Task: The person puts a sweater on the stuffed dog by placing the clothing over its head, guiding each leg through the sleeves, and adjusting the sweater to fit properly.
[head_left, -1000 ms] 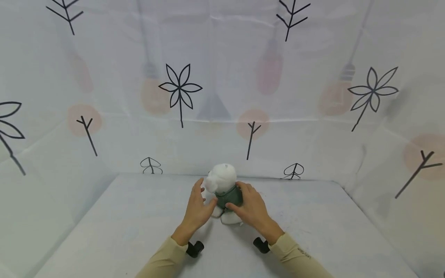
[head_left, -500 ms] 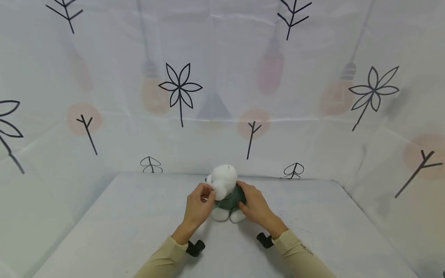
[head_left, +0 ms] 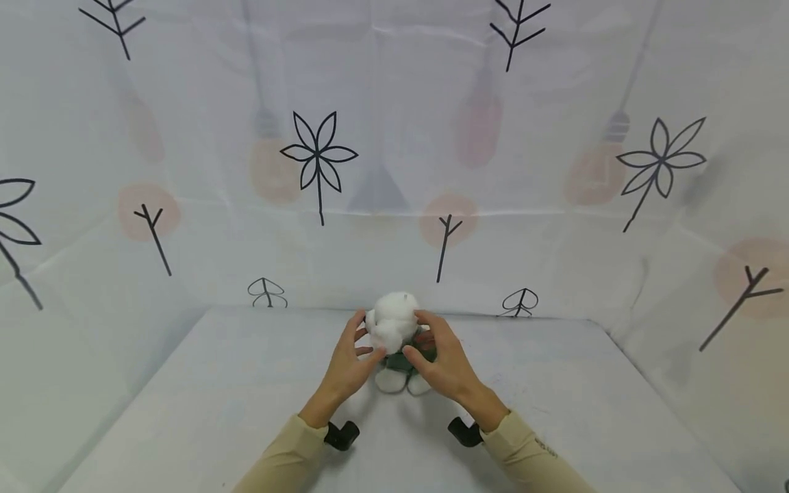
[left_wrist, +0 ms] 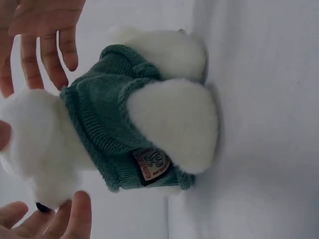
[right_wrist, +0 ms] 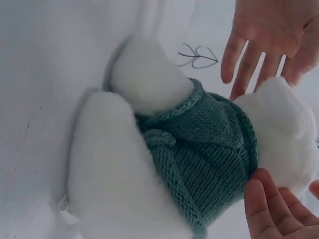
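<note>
A white plush toy (head_left: 394, 311) in a green knitted sweater (left_wrist: 107, 109) sits upright on the table, its dark nose (left_wrist: 44, 206) turned toward the left hand. My left hand (head_left: 346, 366) is at the left side of its head, fingers spread and nearly straight; in the left wrist view fingertips touch the muzzle. On the other side, my right hand (head_left: 453, 363) cups loosely by the head and neck, its fingertips (right_wrist: 264, 181) at the sweater's collar. Neither hand is closed tightly round the toy. A printed label (left_wrist: 151, 164) shows on the sweater.
The white tabletop (head_left: 246, 404) runs back to a white cloth backdrop (head_left: 382, 253) with plant and lamp drawings. Cloth also rises at both sides. Black wrist devices (head_left: 342, 435) sit under the cuffs.
The toy has turned slightly and its feet shifted. My left fingers curled at its muzzle half a second ago and are now spread out. My right hand has moved up from the sweater toward the head.
</note>
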Available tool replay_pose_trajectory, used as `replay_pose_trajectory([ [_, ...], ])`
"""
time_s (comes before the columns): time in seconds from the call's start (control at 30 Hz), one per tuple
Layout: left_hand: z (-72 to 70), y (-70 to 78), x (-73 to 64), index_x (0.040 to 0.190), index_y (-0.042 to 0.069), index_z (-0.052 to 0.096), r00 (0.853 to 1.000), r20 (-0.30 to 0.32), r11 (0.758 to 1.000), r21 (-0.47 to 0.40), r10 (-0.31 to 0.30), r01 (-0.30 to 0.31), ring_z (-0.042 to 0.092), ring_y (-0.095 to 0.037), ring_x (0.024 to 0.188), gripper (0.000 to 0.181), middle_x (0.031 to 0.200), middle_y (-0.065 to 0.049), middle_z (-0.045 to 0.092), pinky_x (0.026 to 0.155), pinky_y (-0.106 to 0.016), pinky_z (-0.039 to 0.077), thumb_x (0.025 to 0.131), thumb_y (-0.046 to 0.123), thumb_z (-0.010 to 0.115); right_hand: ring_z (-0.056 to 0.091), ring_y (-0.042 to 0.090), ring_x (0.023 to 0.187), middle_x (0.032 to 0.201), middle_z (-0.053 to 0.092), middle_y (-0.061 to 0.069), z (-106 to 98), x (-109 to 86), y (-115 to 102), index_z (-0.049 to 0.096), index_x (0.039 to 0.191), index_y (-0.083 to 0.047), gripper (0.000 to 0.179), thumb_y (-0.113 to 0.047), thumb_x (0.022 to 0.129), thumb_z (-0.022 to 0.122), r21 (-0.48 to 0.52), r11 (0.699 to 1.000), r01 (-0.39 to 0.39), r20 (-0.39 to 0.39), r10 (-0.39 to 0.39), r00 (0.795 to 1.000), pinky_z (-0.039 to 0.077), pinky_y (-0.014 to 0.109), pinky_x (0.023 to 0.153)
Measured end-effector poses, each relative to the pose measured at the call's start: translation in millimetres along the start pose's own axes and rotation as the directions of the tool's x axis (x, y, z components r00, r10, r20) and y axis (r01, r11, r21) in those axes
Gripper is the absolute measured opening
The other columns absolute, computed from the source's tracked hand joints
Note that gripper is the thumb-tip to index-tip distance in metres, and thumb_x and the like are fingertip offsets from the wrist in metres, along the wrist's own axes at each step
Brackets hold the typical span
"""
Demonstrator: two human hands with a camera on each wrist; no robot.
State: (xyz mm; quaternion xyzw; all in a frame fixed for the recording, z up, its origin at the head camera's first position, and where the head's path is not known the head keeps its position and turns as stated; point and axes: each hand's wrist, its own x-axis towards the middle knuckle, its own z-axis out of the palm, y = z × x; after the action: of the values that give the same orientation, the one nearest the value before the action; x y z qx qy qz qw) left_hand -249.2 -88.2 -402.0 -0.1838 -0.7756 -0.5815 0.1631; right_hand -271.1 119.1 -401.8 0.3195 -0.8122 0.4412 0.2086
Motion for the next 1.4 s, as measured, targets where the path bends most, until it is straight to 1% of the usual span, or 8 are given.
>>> replay_pose_trajectory([
  [0.2, -1.3, 19.9, -1.9, 0.135, -0.013, 0.035, 0.997, -0.079, 1.000, -0.021, 0.009, -0.010, 0.046, -0.045, 0.117, 0.060, 0.125, -0.032, 0.042, 0.095, -0.057, 0.040, 0.079, -0.012, 0.058, 0.060, 0.023, 0.100, 0.128, 0.051, 0.007, 1, -2.1, -3, 0.040, 0.143, -0.010, 0.066, -0.027, 0.087, 0.070, -0.003, 0.999, -0.047, 0.034, 0.047, 0.998, 0.051, 0.046, 0.083],
  [0.33, 5.7, 6.3, -0.5, 0.130, -0.012, 0.041, 0.992, -0.122, 1.000, -0.026, 0.004, -0.007, 0.050, -0.037, 0.108, 0.056, 0.107, -0.027, 0.044, 0.097, -0.051, 0.042, 0.076, -0.016, 0.053, 0.059, 0.023, 0.104, 0.133, 0.050, 0.008, 0, -1.4, 1, 0.036, 0.146, -0.010, 0.071, -0.027, 0.087, 0.071, -0.017, 0.999, -0.036, 0.056, 0.037, 0.998, 0.050, 0.045, 0.085],
  [0.53, 13.7, -6.0, -3.2, 0.120, -0.001, 0.055, 0.987, -0.147, 0.997, 0.049, 0.060, -0.054, 0.054, -0.020, 0.087, 0.045, 0.084, -0.008, 0.050, 0.079, -0.036, 0.051, 0.076, -0.012, 0.053, 0.056, 0.025, 0.113, 0.141, 0.045, 0.010, -5, 3.9, 10, 0.034, 0.147, -0.007, 0.062, -0.008, 0.092, 0.063, -0.039, 0.998, 0.043, 0.065, -0.041, 0.997, 0.050, 0.039, 0.088],
  [0.67, 13.3, -8.7, -4.6, 0.119, 0.001, 0.056, 0.973, -0.196, 0.987, 0.129, 0.119, -0.094, 0.055, -0.023, 0.090, 0.042, 0.093, -0.008, 0.054, 0.078, -0.036, 0.052, 0.078, -0.008, 0.055, 0.058, 0.019, 0.087, 0.109, 0.057, 0.007, -7, 4.9, 10, 0.050, 0.133, -0.007, 0.050, -0.007, 0.086, 0.070, -0.078, 0.997, 0.017, -0.033, -0.019, 0.999, 0.051, 0.032, 0.071],
  [0.77, 10.5, -9.9, -3.9, 0.130, 0.000, 0.048, 0.978, -0.166, 0.981, 0.165, 0.126, -0.099, 0.051, -0.029, 0.106, 0.052, 0.117, -0.014, 0.051, 0.085, -0.044, 0.049, 0.079, -0.006, 0.055, 0.053, 0.012, 0.068, 0.086, 0.055, 0.000, -7, 4.1, 4, 0.055, 0.121, -0.009, 0.041, -0.007, 0.084, 0.072, -0.052, 0.999, -0.012, -0.059, 0.009, 0.998, 0.047, 0.027, 0.058],
  [0.9, 9.2, -11.2, -2.8, 0.142, 0.000, 0.036, 0.993, -0.062, 0.987, 0.128, 0.100, -0.092, 0.046, -0.030, 0.120, 0.064, 0.137, -0.016, 0.044, 0.092, -0.046, 0.046, 0.081, -0.008, 0.053, 0.056, 0.006, 0.067, 0.086, 0.056, -0.005, -6, 2.3, -3, 0.051, 0.124, -0.011, 0.045, -0.009, 0.085, 0.071, -0.012, 1.000, -0.017, 0.009, 0.017, 1.000, 0.050, 0.026, 0.058],
  [1.2, 17.3, -11.2, -4.7, 0.130, 0.000, 0.046, 0.992, -0.050, 0.993, 0.023, 0.118, -0.117, 0.057, -0.031, 0.103, 0.053, 0.113, -0.016, 0.056, 0.086, -0.050, 0.048, 0.080, -0.013, 0.062, 0.057, 0.018, 0.085, 0.109, 0.056, 0.007, -9, -1.0, 4, 0.040, 0.140, -0.004, 0.077, -0.016, 0.076, 0.082, -0.117, 0.991, -0.061, 0.024, 0.064, 0.998, 0.052, 0.032, 0.071],
  [1.4, 19.4, -8.7, -6.6, 0.124, 0.006, 0.049, 0.994, -0.028, 0.993, 0.057, 0.106, -0.104, 0.059, -0.020, 0.097, 0.047, 0.103, -0.005, 0.058, 0.082, -0.043, 0.051, 0.082, -0.009, 0.064, 0.054, 0.013, 0.084, 0.118, 0.052, 0.008, -14, 1.2, 12, 0.038, 0.143, -0.009, 0.079, -0.010, 0.077, 0.080, -0.153, 0.986, -0.071, 0.071, 0.083, 0.994, 0.052, 0.035, 0.071],
])
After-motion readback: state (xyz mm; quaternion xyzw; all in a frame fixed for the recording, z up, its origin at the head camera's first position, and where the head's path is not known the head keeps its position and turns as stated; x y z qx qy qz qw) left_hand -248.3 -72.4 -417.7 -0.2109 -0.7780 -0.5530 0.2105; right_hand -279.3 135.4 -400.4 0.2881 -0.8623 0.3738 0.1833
